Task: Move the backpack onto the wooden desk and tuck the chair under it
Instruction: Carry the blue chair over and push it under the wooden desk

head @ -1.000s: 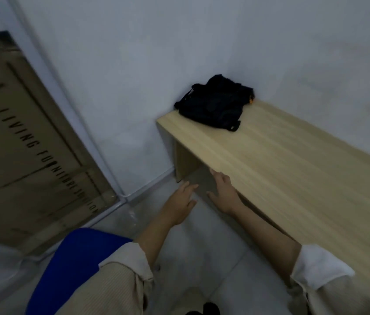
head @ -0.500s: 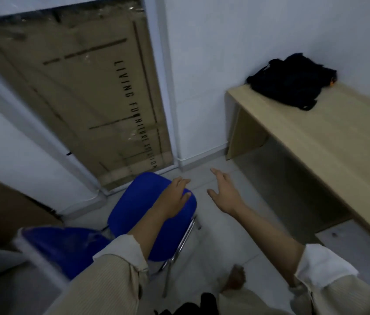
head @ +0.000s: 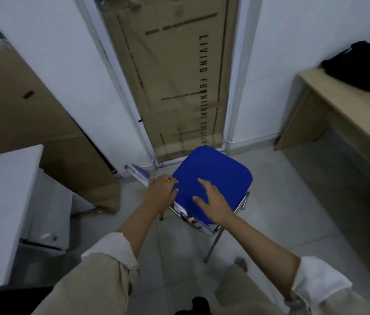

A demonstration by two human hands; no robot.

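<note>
The chair, blue seat on a chrome frame, stands on the floor in the middle of the view, left of the desk and apart from it. My left hand curls its fingers over the top edge of the chair's backrest. My right hand lies over the near part of the blue seat, by the backrest, with its fingers spread. The black backpack rests on the far corner of the wooden desk at the right edge.
A tall cardboard box leans in the doorway behind the chair. A second cardboard box and a white cabinet stand at the left. Grey tiled floor lies between chair and desk. My foot is near a chair leg.
My view has swung left from the desk to the chair. Both hands have come down onto the chair, the left closing on the backrest edge and the right spreading over the seat.
</note>
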